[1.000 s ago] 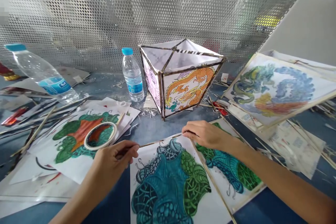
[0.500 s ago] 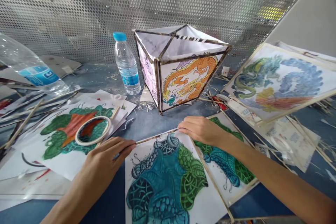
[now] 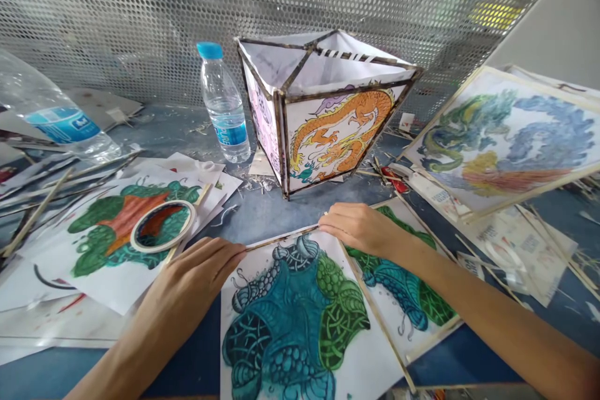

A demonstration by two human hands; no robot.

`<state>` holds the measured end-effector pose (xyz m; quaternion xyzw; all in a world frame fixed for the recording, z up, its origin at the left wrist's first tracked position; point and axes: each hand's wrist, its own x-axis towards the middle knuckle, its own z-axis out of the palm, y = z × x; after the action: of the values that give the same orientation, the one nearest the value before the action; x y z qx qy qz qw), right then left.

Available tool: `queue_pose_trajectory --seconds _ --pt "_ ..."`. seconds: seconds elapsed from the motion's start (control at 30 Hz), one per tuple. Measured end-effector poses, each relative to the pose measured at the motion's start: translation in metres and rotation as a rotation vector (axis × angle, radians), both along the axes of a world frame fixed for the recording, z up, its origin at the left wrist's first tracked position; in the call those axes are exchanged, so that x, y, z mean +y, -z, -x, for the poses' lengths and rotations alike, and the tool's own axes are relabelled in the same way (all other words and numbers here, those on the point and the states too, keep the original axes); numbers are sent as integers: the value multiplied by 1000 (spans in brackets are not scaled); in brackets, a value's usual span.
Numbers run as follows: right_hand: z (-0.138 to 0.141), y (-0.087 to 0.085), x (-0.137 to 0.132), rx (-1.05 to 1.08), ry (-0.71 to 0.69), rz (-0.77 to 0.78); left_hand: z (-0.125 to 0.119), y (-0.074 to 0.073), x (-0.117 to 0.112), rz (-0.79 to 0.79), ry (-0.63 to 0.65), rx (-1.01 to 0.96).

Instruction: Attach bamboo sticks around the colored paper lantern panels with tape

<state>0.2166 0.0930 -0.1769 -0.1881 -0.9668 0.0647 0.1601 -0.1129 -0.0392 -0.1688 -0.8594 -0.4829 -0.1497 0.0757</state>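
Observation:
A white sheet painted with a teal and green design [image 3: 295, 312] lies on the table in front of me. A thin wooden stick [image 3: 281, 240] runs along its far edge. My left hand [image 3: 206, 262] is closed at the far left corner, fingers together over the stick and paper edge. At the far right corner, my right hand [image 3: 354, 225] pinches the same edge, its fingertips partly hidden. Under my right forearm lies a second painted sheet [image 3: 403, 319] in a frame of wooden sticks. The sheet between my hands overlaps that frame's left side.
A dark-framed paper lantern [image 3: 340, 137] and a water bottle [image 3: 225, 112] stand behind. A larger bottle [image 3: 60, 122] leans at left. A tape roll [image 3: 163, 226] rests on painted papers [image 3: 112, 290]. Loose sticks [image 3: 40, 212] lie far left; a framed dragon painting [image 3: 506, 137] leans at right.
The view has shifted slightly. My left fingers lie closer together and flatter along the stick; my right hand keeps nearly the same place at the far right corner.

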Motion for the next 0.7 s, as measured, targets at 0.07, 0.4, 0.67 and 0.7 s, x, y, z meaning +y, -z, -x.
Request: queue_pose_trajectory --seconds 0.07,0.4,0.67,0.7 --pt "1 -2 -1 -12 14 11 1 0 -2 22 -4 -5" --pt "6 -12 -12 -127 122 21 -18 -1 -19 -138 14 299" --pt "20 -20 -59 -172 282 -87 -27 4 -20 -209 -28 318" --pt "26 -20 -69 -170 296 -97 -27 4 -20 -206 -32 303"
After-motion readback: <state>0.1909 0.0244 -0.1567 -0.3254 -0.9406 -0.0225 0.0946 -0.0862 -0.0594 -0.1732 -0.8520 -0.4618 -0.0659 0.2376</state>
